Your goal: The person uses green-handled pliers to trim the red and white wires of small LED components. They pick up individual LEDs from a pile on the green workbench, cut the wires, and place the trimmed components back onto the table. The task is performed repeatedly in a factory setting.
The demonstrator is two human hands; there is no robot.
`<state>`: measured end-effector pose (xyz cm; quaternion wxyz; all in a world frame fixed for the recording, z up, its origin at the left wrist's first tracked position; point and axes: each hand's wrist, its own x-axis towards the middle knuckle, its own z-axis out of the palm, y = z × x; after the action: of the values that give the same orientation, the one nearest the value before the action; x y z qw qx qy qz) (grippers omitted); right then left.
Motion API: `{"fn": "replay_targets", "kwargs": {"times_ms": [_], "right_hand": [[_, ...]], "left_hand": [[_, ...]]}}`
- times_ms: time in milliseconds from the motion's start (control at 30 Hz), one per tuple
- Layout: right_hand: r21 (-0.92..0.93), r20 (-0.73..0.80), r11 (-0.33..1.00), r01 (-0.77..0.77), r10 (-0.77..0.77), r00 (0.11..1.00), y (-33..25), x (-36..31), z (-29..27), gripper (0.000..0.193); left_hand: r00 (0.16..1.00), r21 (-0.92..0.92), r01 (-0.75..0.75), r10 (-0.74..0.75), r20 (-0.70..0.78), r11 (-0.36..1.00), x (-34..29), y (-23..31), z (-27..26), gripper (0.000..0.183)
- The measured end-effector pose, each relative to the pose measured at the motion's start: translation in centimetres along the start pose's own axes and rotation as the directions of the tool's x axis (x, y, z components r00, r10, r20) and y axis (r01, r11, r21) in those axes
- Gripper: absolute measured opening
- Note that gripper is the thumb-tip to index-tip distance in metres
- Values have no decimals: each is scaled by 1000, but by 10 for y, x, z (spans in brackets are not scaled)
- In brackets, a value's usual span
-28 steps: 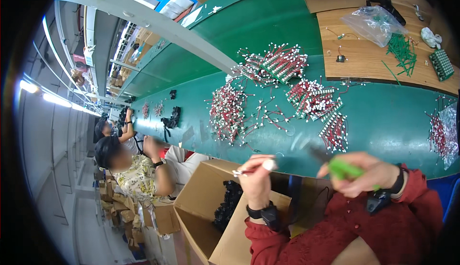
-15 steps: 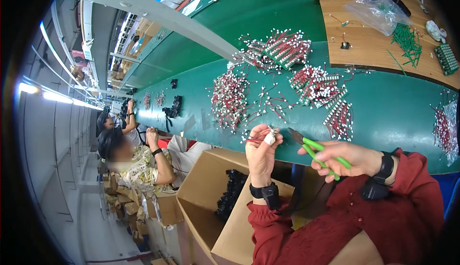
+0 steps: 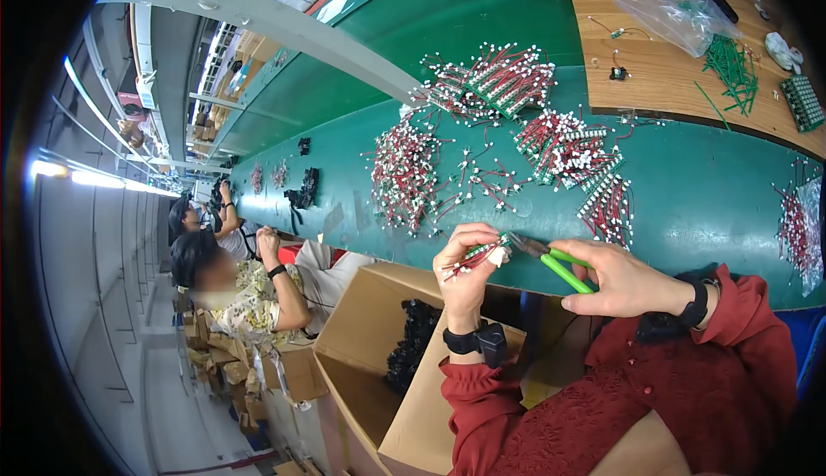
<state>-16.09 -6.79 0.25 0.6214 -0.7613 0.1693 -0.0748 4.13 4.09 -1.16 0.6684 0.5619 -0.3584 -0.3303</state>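
My left hand [image 3: 465,268] is closed round a small circuit board with red wires [image 3: 476,257] and white connectors. Something white covers a fingertip of that hand. In my right hand [image 3: 626,281] are pliers [image 3: 564,268] with green handles, and their dark jaws reach the edge of the board. Whether the jaws are closed on it cannot be made out. Beyond my hands, a heap of red-wired boards [image 3: 403,175] lies on the green table [image 3: 344,218]. More rows of wired boards [image 3: 508,80] lie behind it, and others [image 3: 572,149] to the right.
A cardboard box [image 3: 361,330] holding black parts stands below the table edge. At the back right, a wooden board [image 3: 654,89] carries a plastic bag [image 3: 675,15] and green strips [image 3: 731,71]. Two other people sit along the table at the left. A white beam [image 3: 284,20] crosses above.
The pliers have moved left, bringing their jaws to the board in my left hand. My right hand has turned, with its back now facing up. The left hand has tilted slightly.
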Motion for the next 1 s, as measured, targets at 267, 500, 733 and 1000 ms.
{"fn": "replay_targets", "kwargs": {"times_ms": [267,500,733,1000], "right_hand": [[-1,46,1000,11,-11,999,-1,-2,0,61],[747,402,571,-341,21,916,-27,-5,-16,51],[628,317,691,-357,191,929,-10,10,6,59],[21,39,1000,-7,6,999,-7,4,3,67]], "left_hand": [[988,109,-155,153,25,982,-2,1,-3,22],[993,-433,-118,92,-79,894,-13,-16,-18,12],[993,-324,-14,-24,-113,946,-12,-3,8,15],[985,37,-159,161,-69,987,-8,-2,1,16]]}}
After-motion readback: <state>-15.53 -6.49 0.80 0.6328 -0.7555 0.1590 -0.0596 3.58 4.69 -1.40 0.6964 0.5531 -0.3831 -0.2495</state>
